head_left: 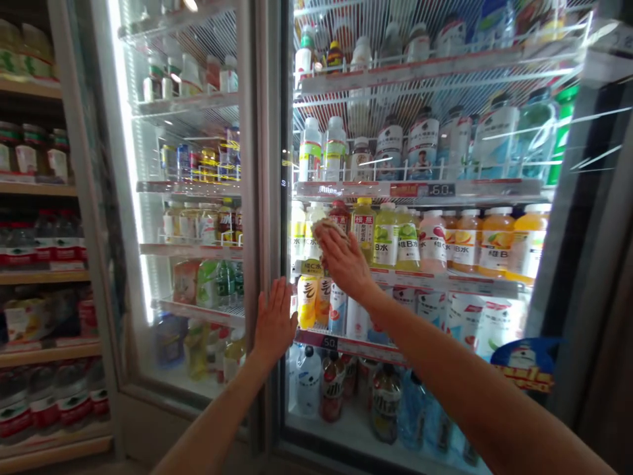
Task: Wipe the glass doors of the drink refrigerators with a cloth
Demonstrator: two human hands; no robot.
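I face a two-door drinks fridge. My left hand lies flat with its fingers stretched out against the grey frame post between the two glass doors. My right hand presses a small pale cloth onto the right glass door, at the height of the shelf with juice bottles. The fingers cover most of the cloth.
The left glass door shows shelves of cans and bottles. Open wooden shelves with bottled drinks stand at the far left. A blue sticker sits low on the right door. A dark frame bounds the fridge on the right.
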